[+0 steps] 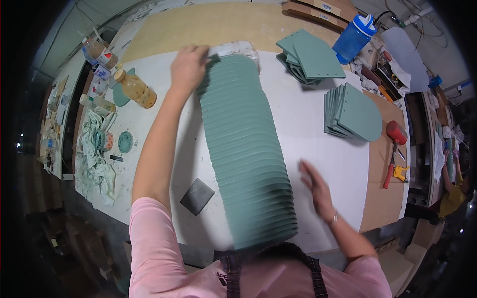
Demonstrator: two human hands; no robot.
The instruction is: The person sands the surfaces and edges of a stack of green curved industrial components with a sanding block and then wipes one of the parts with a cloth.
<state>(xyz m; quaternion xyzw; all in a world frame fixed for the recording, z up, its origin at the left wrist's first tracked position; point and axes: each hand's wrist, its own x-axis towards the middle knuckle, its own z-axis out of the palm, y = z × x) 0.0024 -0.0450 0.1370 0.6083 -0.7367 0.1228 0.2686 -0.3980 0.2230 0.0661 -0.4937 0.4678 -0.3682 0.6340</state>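
Note:
A long row of green rounded panels [246, 144] leans in overlapping layers down the middle of the white table [318, 139]. At its far left corner my left hand [189, 68] is closed, fingers bent over the end panels. A whitish wrapped bundle [237, 48] sits against that far end. My right hand [318, 191] hovers to the right of the row, its fingers stretched out and slightly blurred, holding nothing and apart from the panels. Left of the row lies a dark square pad [198, 196].
Two smaller stacks of green panels, one far right [318, 57] and one nearer [353, 114], stand beside a blue bottle [354, 39]. A red mallet [396, 133] lies on the right edge. At left are an amber bottle [136, 89], a stained cloth [97, 159] and a small jar [103, 141].

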